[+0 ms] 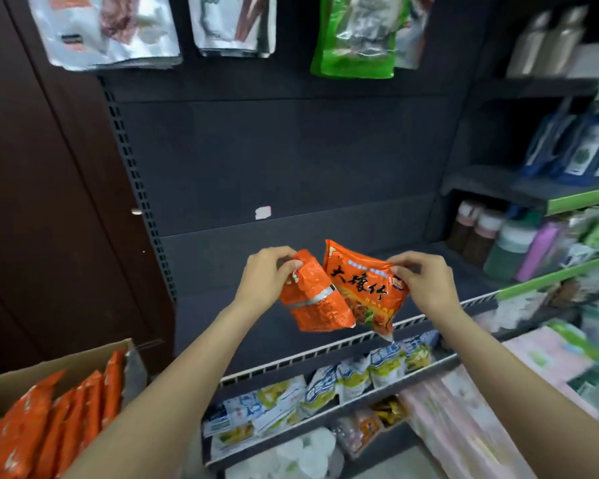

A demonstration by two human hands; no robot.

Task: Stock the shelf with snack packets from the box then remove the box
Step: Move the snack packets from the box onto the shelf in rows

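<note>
My left hand (265,276) grips the top of an orange snack packet (313,299) whose back side faces me. My right hand (424,280) pinches the upper right edge of a second orange packet (363,285) with black characters on its front. Both packets hang side by side, touching, above the dark bare shelf (253,323) with a white wire front rail. A cardboard box (66,361) at the lower left holds several more orange packets (52,420) standing on edge.
Blue-and-yellow packets (325,385) fill the shelf below. Bottles and jars (491,236) stand on the right-hand shelving. Silver and green pouches (353,36) hang above. A dark brown door (49,184) is at the left.
</note>
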